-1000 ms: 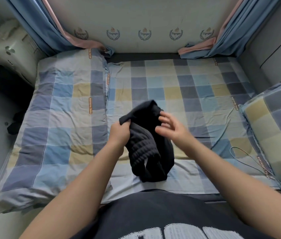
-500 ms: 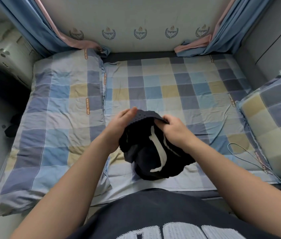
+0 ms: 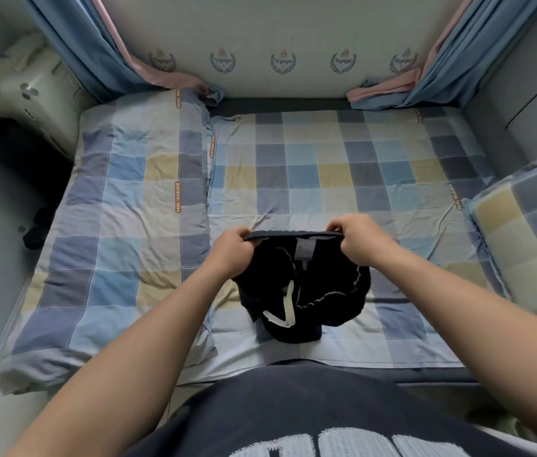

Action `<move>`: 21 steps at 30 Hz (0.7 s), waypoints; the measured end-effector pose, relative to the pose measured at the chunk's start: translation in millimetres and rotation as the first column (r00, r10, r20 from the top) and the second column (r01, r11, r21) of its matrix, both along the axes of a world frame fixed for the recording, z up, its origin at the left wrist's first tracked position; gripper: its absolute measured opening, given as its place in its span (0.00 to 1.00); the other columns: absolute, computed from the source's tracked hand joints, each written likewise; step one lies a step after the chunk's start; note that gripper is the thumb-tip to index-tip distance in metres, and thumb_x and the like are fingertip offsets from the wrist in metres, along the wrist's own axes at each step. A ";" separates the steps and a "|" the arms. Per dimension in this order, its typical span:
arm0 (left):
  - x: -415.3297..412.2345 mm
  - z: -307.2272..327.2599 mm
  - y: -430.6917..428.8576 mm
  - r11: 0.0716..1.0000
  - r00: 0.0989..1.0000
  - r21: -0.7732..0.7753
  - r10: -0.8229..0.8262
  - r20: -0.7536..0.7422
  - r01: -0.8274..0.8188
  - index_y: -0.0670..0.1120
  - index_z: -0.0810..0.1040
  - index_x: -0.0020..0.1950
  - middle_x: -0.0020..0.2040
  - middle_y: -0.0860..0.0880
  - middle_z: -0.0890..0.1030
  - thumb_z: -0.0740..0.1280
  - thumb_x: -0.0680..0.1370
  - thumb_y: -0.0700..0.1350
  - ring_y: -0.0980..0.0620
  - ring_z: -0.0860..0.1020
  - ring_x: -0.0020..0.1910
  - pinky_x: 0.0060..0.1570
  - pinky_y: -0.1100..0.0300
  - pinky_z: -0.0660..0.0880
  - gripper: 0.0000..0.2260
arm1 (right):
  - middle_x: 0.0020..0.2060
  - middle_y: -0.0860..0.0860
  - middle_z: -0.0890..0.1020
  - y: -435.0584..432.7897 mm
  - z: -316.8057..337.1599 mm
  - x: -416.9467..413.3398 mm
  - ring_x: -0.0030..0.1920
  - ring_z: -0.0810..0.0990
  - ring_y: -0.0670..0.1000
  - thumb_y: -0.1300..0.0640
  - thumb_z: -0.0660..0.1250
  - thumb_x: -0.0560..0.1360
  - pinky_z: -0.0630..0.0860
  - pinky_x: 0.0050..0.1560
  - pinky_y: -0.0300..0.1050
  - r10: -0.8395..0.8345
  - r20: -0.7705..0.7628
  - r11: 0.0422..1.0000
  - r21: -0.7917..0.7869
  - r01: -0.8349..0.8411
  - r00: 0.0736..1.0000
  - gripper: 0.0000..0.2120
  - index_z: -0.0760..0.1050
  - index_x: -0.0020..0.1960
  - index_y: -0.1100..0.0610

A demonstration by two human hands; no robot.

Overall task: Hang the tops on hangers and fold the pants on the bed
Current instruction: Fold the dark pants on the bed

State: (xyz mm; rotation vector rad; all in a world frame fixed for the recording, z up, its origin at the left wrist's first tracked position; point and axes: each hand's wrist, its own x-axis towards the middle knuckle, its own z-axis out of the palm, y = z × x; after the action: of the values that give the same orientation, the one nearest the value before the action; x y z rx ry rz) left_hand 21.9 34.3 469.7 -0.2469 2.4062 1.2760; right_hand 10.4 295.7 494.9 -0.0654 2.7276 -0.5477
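Note:
A pair of black pants with a white drawstring and a grey inner label hangs bunched over the near edge of the checkered bed. My left hand grips the left end of the waistband. My right hand pinches the right end, so the waistband is stretched flat between them. The lower part of the pants rests crumpled on the sheet.
A folded checkered quilt covers the bed's left side and a matching pillow lies at the right. Blue and pink curtains hang at both far corners. A dark garment lies off the bed's left edge.
Both hands have moved apart along the waistband and pulled it straight. The pants, balled up between my hands before, now hang open with the label and drawstring showing.

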 end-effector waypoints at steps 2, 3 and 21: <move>-1.7 -16.4 -10.4 0.988 0.999 -0.154 0.038 0.027 -0.033 0.48 0.79 0.46 0.40 0.45 0.80 0.60 0.76 0.35 0.43 0.78 0.41 0.37 0.56 0.70 0.11 | 0.56 0.55 0.83 12.3 -21.5 4.5 0.55 0.80 0.59 0.68 0.61 0.74 0.77 0.53 0.50 -0.013 -0.025 0.989 0.147 0.017 1.000 0.18 0.81 0.56 0.53; 0.0 -23.8 -16.9 0.974 0.998 -0.220 0.064 0.029 -0.056 0.48 0.80 0.48 0.45 0.44 0.82 0.59 0.75 0.34 0.42 0.78 0.45 0.40 0.56 0.70 0.13 | 0.55 0.54 0.82 19.6 -32.2 9.1 0.56 0.79 0.59 0.66 0.62 0.74 0.75 0.54 0.50 -0.027 -0.037 0.972 0.232 0.035 0.999 0.16 0.81 0.55 0.52; 24.5 -77.5 -73.7 0.644 0.609 0.056 0.688 0.394 -0.763 0.43 0.79 0.57 0.56 0.34 0.79 0.56 0.81 0.37 0.37 0.81 0.38 0.26 0.54 0.80 0.13 | 0.42 0.57 0.81 45.0 -78.3 30.4 0.32 0.78 0.56 0.68 0.55 0.76 0.74 0.29 0.41 -0.661 0.545 0.286 -0.453 0.845 0.516 0.17 0.81 0.47 0.56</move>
State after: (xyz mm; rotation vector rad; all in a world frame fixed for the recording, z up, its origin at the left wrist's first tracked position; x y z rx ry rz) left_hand 46.4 -39.4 392.2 -1.3956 1.8562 1.6323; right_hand 40.8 340.7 416.6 1.1413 1.9448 -1.6837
